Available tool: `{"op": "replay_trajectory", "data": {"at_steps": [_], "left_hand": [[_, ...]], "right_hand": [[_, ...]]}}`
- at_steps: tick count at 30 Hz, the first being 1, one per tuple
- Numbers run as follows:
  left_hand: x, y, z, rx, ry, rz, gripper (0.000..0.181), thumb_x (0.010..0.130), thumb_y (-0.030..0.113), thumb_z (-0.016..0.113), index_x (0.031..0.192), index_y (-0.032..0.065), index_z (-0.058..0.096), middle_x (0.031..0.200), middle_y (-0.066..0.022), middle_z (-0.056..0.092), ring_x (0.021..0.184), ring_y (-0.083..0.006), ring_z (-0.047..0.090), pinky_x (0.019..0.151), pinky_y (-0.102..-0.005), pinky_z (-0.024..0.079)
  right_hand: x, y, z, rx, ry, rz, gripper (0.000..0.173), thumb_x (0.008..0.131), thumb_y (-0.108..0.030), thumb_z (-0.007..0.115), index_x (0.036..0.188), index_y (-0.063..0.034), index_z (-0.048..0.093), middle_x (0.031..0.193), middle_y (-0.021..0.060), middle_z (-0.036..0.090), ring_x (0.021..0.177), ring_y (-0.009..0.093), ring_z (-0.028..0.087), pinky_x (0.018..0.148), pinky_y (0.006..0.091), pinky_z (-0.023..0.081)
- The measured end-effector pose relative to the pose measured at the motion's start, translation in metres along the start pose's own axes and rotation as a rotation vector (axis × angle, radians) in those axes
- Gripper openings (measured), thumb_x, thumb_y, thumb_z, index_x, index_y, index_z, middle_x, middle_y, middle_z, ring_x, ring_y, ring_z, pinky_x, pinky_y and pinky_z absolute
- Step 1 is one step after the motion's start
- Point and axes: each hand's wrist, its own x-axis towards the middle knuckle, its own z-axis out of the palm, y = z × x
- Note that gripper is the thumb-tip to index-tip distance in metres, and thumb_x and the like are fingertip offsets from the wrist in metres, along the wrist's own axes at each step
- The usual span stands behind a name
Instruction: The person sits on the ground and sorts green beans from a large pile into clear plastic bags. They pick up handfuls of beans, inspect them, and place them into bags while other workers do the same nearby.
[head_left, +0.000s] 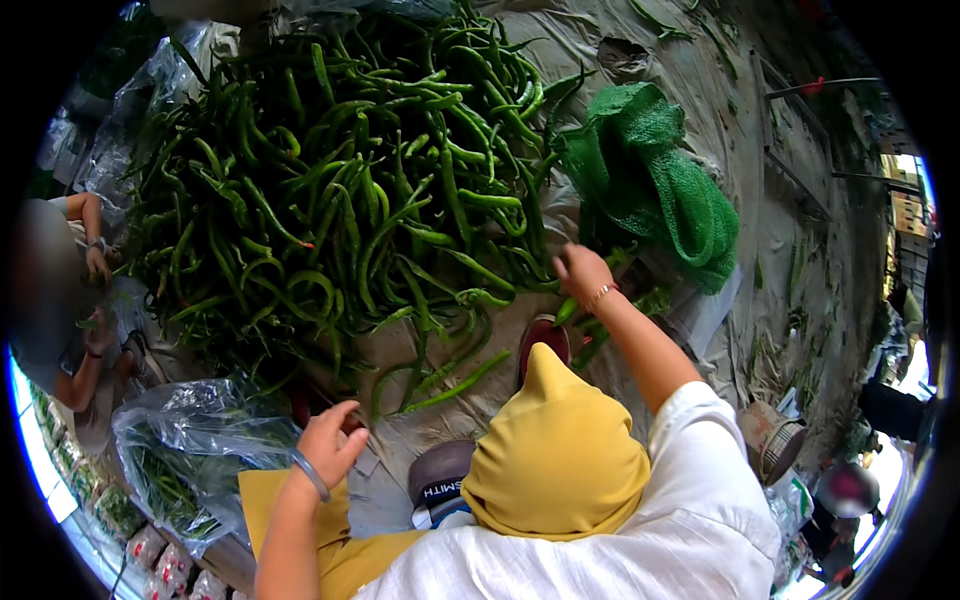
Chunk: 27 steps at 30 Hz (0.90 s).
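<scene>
A large heap of long green chili peppers (360, 180) lies on a pale sheet before me. My left hand (328, 444), with a bangle at its wrist, is raised over the near left side of the heap, fingers apart, holding nothing. Beside it is a clear plastic bag (202, 442) with green peppers inside. My right hand (585, 276), wearing a thin bracelet, is at the heap's right edge with its fingers curled; whether they hold a pepper is hidden. A green mesh sack (660, 180) lies crumpled beyond that hand. A few loose peppers (457, 382) are between my hands.
A co-worker (82, 300) sits at the left edge of the heap, both hands near it. More clear plastic (127, 120) lies at the upper left. At the right are a metal frame (795, 135) and a bucket (772, 441). My yellow-covered knee (559, 450) rises between my arms.
</scene>
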Motion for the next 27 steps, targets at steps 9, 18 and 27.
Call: {"op": "replay_trajectory", "data": {"at_steps": [9,18,27], "left_hand": [[0.045,0.037,0.038,-0.162,-0.220,-0.128,0.045,0.078,0.024,0.058,0.114,0.0004,0.047,0.098,-0.0170,0.058,0.090,-0.0263,0.057,0.079,-0.0326,0.044],[0.162,0.120,0.094,-0.498,-0.209,0.112,0.058,0.078,0.021,0.060,0.125,-0.0026,0.036,0.123,-0.0176,0.045,0.114,-0.0238,0.043,0.095,-0.0332,0.034],[0.178,0.135,0.108,-1.131,0.238,0.109,0.027,0.081,0.012,0.057,0.104,0.0023,0.046,0.100,-0.0101,0.056,0.093,-0.0165,0.053,0.082,-0.0278,0.042]], "right_hand": [[0.040,0.021,0.019,0.966,-0.265,0.309,0.028,0.083,-0.027,0.054,0.098,-0.0037,0.053,0.083,0.0111,0.058,0.080,0.020,0.058,0.073,0.0316,0.045],[-0.024,-0.021,-0.033,1.411,-0.368,-0.097,0.036,0.085,-0.011,0.048,0.120,-0.0045,0.042,0.105,0.0069,0.055,0.101,0.016,0.051,0.087,0.0296,0.038],[-0.038,-0.087,-0.027,0.827,-0.229,-0.418,0.042,0.072,-0.001,0.058,0.113,-0.0027,0.047,0.104,0.0151,0.055,0.094,0.027,0.054,0.083,0.0305,0.041]]}}
